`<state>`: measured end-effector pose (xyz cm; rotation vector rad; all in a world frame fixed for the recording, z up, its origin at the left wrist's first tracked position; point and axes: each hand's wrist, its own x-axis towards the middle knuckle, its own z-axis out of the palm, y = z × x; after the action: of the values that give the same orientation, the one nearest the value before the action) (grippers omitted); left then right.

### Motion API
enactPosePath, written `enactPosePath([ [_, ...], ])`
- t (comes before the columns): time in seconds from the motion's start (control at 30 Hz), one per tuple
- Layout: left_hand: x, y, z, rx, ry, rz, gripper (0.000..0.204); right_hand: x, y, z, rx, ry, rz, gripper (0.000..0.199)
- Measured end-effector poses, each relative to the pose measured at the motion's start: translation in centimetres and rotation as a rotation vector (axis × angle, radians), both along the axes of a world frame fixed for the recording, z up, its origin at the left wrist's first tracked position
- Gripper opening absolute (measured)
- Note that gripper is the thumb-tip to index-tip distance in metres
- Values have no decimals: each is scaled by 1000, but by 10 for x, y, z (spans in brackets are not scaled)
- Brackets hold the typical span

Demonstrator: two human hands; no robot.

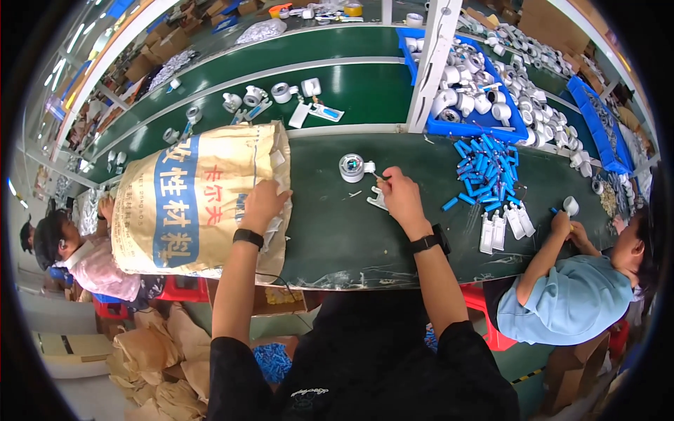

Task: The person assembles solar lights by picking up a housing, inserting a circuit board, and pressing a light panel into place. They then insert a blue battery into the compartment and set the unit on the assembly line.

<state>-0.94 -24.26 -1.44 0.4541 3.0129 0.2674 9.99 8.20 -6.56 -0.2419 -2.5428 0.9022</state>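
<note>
Left hand (264, 205) curls at the paper sack (140, 210), hold hidden; right hand (399, 193), grip unclear, bunches right of the white device (351, 168) mid-bench. Looks light, stiff: take its rim!

One fisheye, the left of a side-by-side pair, rides high on the wearer's head, and it's staring down and forward! Nearest the lens, the black shirt (379, 365); beyond it, mid-view, the left hand (265, 205) and right hand (402, 200) at the green workbench (337, 242). Farther off, the green belt (372, 91) bows with the lens. So wide, it catches a brown sack (140, 210) at left, a blue-shirted co-worker (569, 295) at right, corners dark!
</note>
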Motion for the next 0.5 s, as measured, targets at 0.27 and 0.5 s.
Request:
enactPosePath([
  [0.27,12,24,-13,10,-10,118,52,8,8,9,113,129,126,13],
  [0.5,59,47,-18,281,-55,72,59,-1,10,4,41,134,109,14],
])
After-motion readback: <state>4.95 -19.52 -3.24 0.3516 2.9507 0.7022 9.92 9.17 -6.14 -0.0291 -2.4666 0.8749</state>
